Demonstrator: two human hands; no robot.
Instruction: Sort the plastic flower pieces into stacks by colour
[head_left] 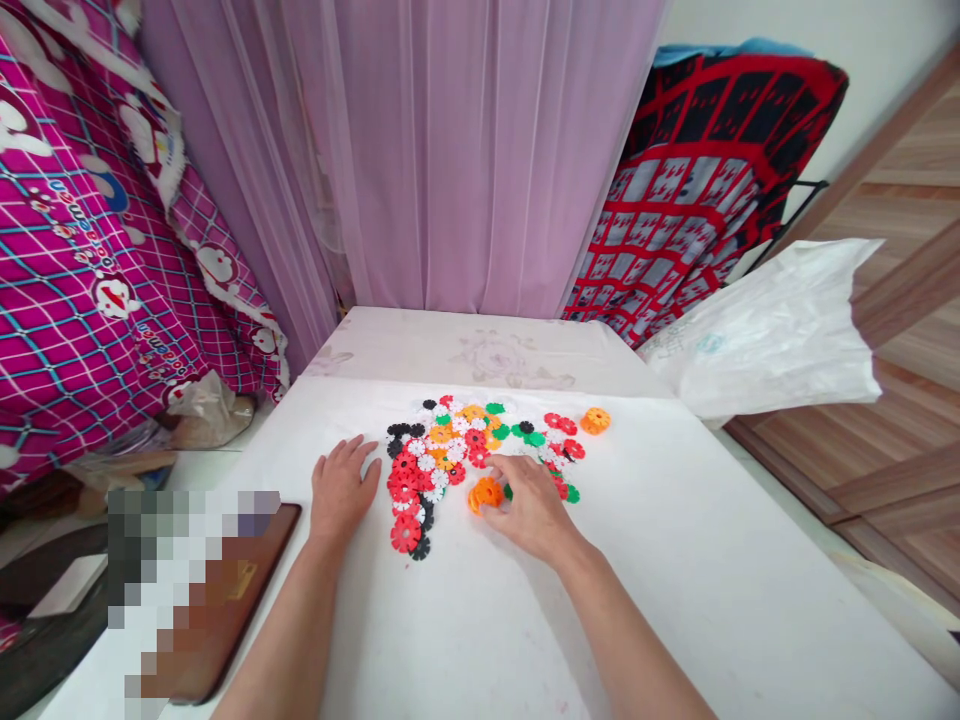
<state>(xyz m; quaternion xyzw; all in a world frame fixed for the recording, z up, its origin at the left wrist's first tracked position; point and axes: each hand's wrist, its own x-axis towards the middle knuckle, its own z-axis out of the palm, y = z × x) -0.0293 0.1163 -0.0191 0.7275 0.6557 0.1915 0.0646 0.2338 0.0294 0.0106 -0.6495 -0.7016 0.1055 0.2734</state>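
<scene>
A spread of notched plastic snowflake discs (426, 462) in red, white, black, orange and green lies on the white table. My left hand (341, 490) rests on the tabletop just left of them, fingers apart and nothing in it. Thumb and fingers of my right hand (532, 505) curve around a small cluster of orange snowflake discs (487, 494) at the near side of the spread. Several discs are partly hidden behind this hand. Another orange disc cluster (596, 420) sits apart at the right end of the spread.
A brown phone-like object (247, 590), partly pixelated, lies at the table's left edge. To the right is a white plastic bag (772, 330). A purple curtain (480, 150) hangs behind the table (675, 600), with patterned cloths on both sides.
</scene>
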